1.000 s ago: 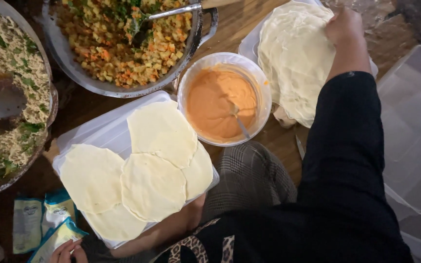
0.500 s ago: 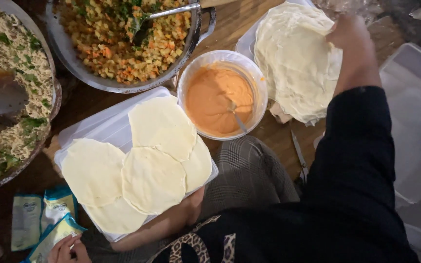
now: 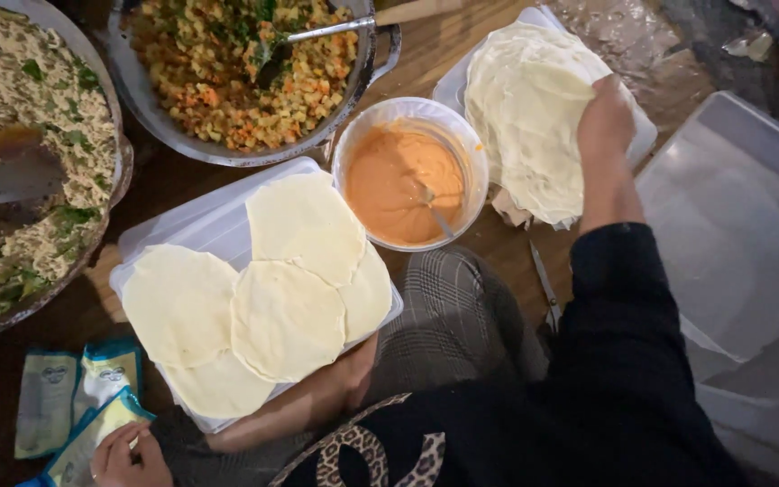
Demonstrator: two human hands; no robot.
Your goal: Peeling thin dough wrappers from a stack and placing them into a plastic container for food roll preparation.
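Right hand (image 3: 604,122): fingers closed on right edge of pale, round flatbread stack (image 3: 526,117), which lies to its left; left hand not in view.

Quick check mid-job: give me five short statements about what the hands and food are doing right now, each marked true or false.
1. The right hand rests on the stack of thin white wrappers. True.
2. The bowl of orange sauce is empty. False: it holds sauce, with a spoon standing in it.
3. Round wrappers lie spread and overlapping on the white tray. True.
4. The left hand holds the spoon in the sauce. False: it is at the lower left, by the small packets.
5. The pan of yellow mixed filling is covered with a lid. False: it is open, with a utensil in it.
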